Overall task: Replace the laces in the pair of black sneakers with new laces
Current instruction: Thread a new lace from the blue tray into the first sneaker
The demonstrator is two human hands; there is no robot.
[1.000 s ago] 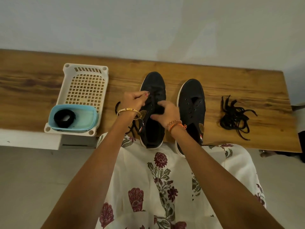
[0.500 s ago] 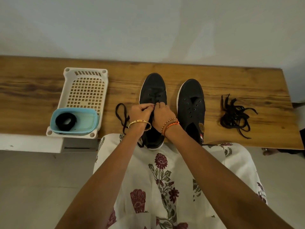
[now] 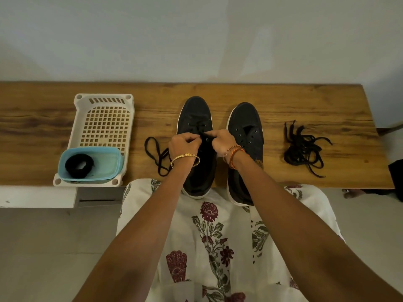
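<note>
On wooden bench (image 3: 305, 101), sneakers (image 3: 196, 114) toes pointing away, lengthwise

Single head-worn view, looking forward and steeply down, close over wooden bench (image 3: 283, 101), wall behind

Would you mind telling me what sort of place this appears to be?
Probably a plain indoor room, perhaps a home: a wooden bench against a bare pale wall, a tiled floor, and a white plastic basket on the bench.

Looks like a room at home: wooden bench (image 3: 283, 101) against a plain white wall (image 3: 196, 35), tiled floor (image 3: 43, 247), plastic basket (image 3: 104, 125) on top.
</note>
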